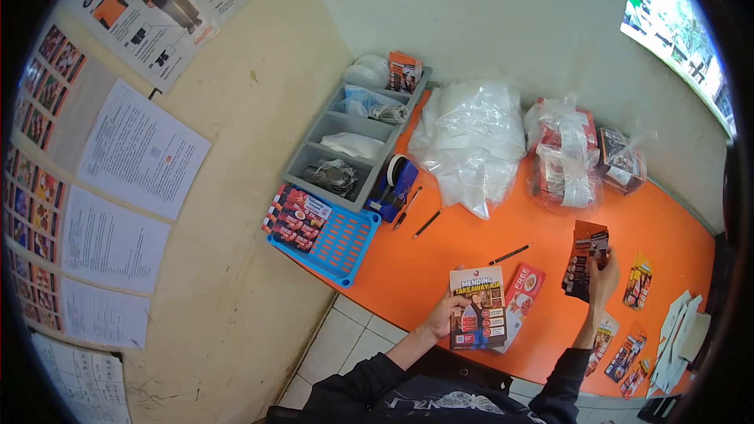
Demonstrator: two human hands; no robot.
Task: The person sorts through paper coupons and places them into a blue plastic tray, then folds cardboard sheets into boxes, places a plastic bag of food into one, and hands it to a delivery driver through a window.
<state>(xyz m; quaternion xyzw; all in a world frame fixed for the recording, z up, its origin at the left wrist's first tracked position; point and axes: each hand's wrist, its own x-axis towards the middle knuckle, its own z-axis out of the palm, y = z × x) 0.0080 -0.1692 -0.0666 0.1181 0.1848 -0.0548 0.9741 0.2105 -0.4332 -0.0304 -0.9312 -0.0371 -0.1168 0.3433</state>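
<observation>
Presently, our left hand (446,316) grips takeaway leaflets (481,316) by the near edge of the desk (471,240), while our right hand (605,275) pinches dark cards (582,261) toward its right end.

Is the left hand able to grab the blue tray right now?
Probably yes: only bare table seems to lie between the left hand and the blue tray. That hand holds leaflets, though, so it may need to let go first.
</observation>
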